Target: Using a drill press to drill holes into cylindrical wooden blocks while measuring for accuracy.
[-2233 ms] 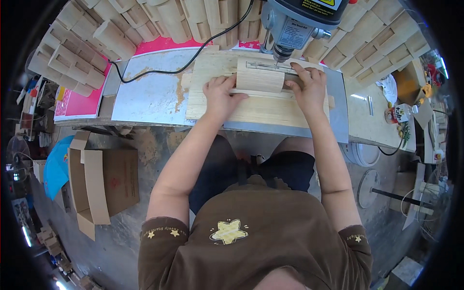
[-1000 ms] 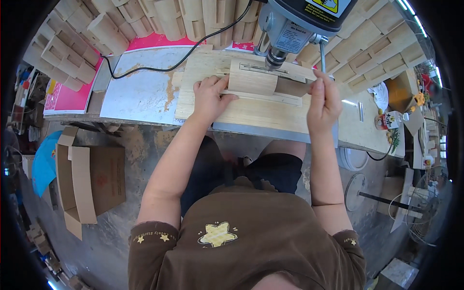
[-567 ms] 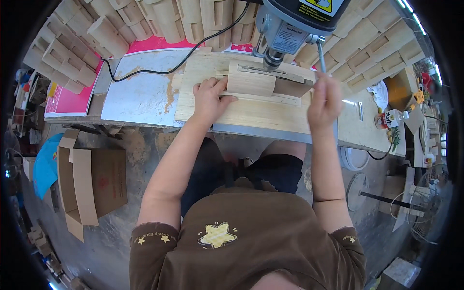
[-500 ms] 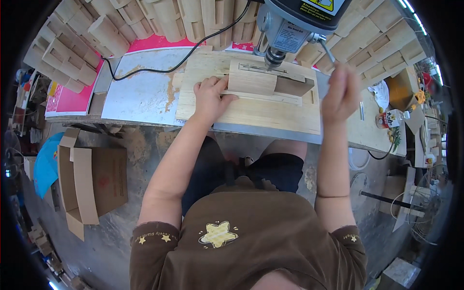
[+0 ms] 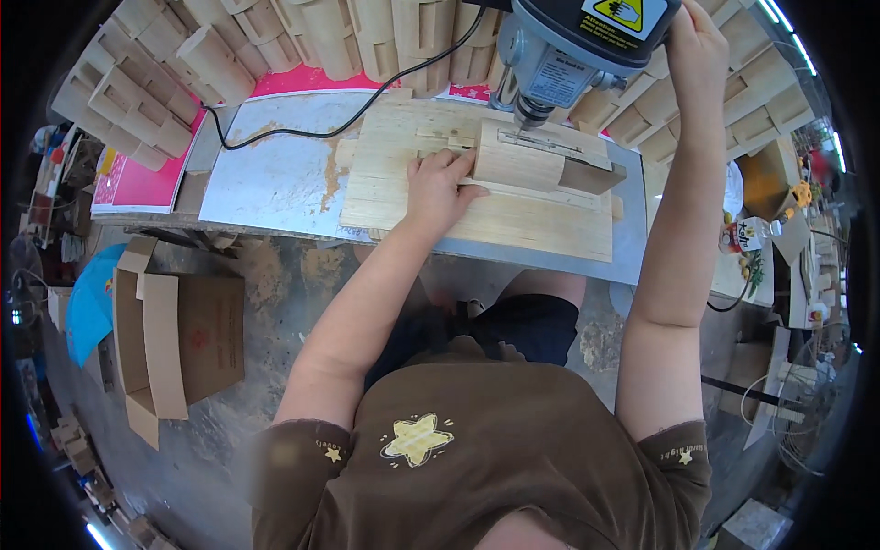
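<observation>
A pale wooden block with a rounded top and narrow slots cut along it lies on a flat wooden board. Above the slots hangs the chuck of a blue-grey bench drill, its thin bit close to the wood. My left hand grips the block's left end, thumb along the front near a wooden strip, fingers at the end face. Raised to the right side of the drill's head is my right hand; its fingertips are partly hidden, so their hold is unclear.
Slotted wooden pieces stand packed along the back and both sides. A black cable crosses the white sheet left of the board. A plastic bottle sits at the right. An open cardboard box stands on the floor at left.
The block has slid right along the board under the drill, my left hand moving with it. My right hand has risen from beside the drill lever to the side of the drill's head.
</observation>
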### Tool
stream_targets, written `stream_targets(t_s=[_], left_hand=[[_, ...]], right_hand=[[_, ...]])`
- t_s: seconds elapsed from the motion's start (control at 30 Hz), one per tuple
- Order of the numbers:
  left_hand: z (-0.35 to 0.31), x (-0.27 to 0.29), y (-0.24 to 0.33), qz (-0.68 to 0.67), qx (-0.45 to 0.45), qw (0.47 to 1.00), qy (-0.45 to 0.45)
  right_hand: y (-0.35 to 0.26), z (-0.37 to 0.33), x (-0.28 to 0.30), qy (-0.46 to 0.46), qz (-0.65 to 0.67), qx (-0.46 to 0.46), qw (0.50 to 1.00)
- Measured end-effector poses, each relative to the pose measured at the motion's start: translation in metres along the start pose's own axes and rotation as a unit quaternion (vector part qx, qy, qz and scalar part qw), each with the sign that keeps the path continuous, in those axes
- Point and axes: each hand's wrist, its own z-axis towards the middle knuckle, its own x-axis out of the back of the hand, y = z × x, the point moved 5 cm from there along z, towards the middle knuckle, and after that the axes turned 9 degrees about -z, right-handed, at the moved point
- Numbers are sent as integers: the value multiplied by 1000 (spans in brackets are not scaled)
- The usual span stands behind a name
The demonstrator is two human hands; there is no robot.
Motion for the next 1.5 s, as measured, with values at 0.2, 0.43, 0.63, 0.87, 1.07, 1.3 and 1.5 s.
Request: stream_targets(t_s=[0.2, 0.43, 0.63, 0.87, 1.07, 1.3, 1.5], left_hand=[[2, 1, -1, -15, -5, 1000, -1], [-1, 5, -9, -3, -29, 999, 34], [-4, -11, -9, -35, -22, 998, 48], [-6, -6, -6, -35, 5, 999, 32], [-6, 1, -3, -32, -6, 999, 37], [-6, -4, -6, -38, 12, 999, 34], [1, -7, 0, -52, -12, 998, 38]], right_hand=[[-26, -53, 31, 8, 49, 36, 998], [-12, -154, 4, -12, 135, -12, 991], [31, -190, -28, 35, 166, 21, 985], [38, -193, -39, 27, 158, 62, 985], [40, -148, -2, 48, 89, 48, 994], [57, 13, -15, -10, -40, -12, 999], [116, 26, -33, -41, 72, -78, 994]])
